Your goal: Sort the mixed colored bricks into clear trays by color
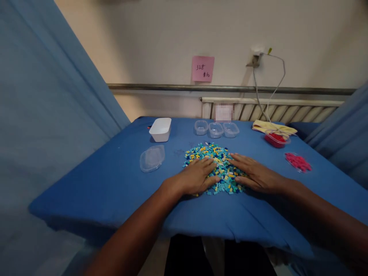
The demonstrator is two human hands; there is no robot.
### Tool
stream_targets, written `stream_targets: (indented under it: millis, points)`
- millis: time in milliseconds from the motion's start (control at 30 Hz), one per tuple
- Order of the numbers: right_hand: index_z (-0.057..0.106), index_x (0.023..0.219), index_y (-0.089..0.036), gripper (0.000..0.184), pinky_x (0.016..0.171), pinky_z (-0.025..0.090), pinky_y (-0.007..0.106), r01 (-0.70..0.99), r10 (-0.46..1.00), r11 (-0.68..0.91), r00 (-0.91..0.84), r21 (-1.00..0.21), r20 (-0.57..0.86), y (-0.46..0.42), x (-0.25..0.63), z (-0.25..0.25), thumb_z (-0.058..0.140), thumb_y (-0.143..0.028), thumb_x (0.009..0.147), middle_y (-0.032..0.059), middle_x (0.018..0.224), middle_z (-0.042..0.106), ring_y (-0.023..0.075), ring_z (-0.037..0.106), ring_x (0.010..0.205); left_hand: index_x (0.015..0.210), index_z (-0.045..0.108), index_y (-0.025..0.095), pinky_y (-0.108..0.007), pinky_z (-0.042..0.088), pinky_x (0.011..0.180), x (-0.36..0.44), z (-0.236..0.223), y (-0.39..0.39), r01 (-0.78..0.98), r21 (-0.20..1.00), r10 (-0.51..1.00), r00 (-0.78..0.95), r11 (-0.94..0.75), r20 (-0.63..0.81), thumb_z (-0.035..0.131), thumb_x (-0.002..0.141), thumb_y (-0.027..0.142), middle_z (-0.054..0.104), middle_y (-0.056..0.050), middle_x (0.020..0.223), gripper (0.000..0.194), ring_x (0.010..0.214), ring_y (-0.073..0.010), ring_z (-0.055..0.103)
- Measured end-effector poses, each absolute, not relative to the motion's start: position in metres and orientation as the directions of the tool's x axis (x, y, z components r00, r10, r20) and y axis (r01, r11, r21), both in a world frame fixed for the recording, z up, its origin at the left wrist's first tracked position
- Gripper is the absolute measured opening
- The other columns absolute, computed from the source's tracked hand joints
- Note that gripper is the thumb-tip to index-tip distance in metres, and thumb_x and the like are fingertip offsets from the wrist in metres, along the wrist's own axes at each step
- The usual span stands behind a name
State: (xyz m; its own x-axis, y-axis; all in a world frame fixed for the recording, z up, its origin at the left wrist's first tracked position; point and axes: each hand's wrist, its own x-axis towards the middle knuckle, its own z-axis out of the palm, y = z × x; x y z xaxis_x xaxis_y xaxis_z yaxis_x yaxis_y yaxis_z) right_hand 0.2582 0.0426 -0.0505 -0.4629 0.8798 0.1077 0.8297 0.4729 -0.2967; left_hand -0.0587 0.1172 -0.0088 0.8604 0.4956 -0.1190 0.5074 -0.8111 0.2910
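A spread-out pile of small building bricks (222, 166) in light blue, yellow, white and dark blue lies on the blue cloth in the middle of the table. My left hand (199, 174) rests flat on the left part of the pile, palm down, fingers stretched out. On the right side of the heap, my right hand (254, 173) lies palm down with its fingers spread over the bricks. Neither hand grips anything that shows. The bricks under both palms are hidden.
A white tub (161, 129) and a clear lid (152, 158) stand left. Behind the pile are three clear containers (215, 130). Rightward sit a clear container of red pieces (276, 140), pink-red pieces (298, 162) on a lid, and a yellow cloth (273, 127). Blue curtains (57, 96) flank the table.
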Motion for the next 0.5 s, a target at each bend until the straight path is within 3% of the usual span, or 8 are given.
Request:
stream_targets:
  millis: [67, 233, 367, 500]
  points:
    - [0.034, 0.176, -0.021, 0.087, 0.136, 0.026, 0.062, 0.866, 0.916, 0.399, -0.391, -0.302, 0.089, 0.037, 0.261, -0.062, 0.046, -0.073, 0.108, 0.0174, 0.182, 0.024, 0.0365, 0.023, 0.169, 0.176, 0.031, 0.021, -0.059, 0.006, 0.138, -0.071, -0.006, 0.101, 0.536, 0.258, 0.522, 0.844, -0.804, -0.127, 0.03, 0.109, 0.08, 0.015, -0.009, 0.182, 0.089, 0.171, -0.0314, 0.009]
    - [0.035, 0.176, -0.023, 0.086, 0.134, 0.022, 0.067, 0.885, 0.93, 0.367, -0.348, -0.286, 0.118, 0.046, 0.218, -0.074, 0.035, -0.076, 0.109, 0.0167, 0.183, 0.022, 0.0389, 0.017, 0.17, 0.178, 0.019, 0.015, -0.059, 0.013, 0.138, -0.089, -0.025, 0.093, 0.709, 0.177, 0.704, 0.703, -0.683, -0.099, 0.024, 0.109, 0.079, 0.001, -0.013, 0.183, 0.095, 0.171, -0.0339, 0.002]
    - [0.041, 0.174, -0.018, 0.087, 0.136, 0.02, 0.062, 0.846, 0.882, 0.471, -0.453, -0.252, 0.127, 0.071, 0.169, -0.058, 0.031, -0.076, 0.11, 0.0194, 0.181, 0.028, 0.039, 0.021, 0.17, 0.175, 0.031, 0.012, -0.056, 0.019, 0.137, -0.086, -0.043, 0.119, 0.775, 0.118, 0.782, 0.623, -0.621, 0.021, 0.025, 0.113, 0.069, 0.011, -0.016, 0.183, 0.084, 0.171, -0.0345, 0.011]
    - [0.041, 0.173, -0.017, 0.086, 0.136, 0.018, 0.062, 0.83, 0.86, 0.509, -0.504, -0.228, 0.082, 0.101, 0.147, -0.043, 0.031, -0.075, 0.11, 0.0196, 0.181, 0.031, 0.0403, 0.024, 0.169, 0.171, 0.039, 0.01, -0.058, 0.025, 0.135, -0.082, -0.043, 0.147, 0.848, 0.091, 0.853, 0.521, -0.522, 0.034, 0.026, 0.115, 0.059, 0.025, -0.021, 0.179, 0.075, 0.167, -0.0381, 0.025]
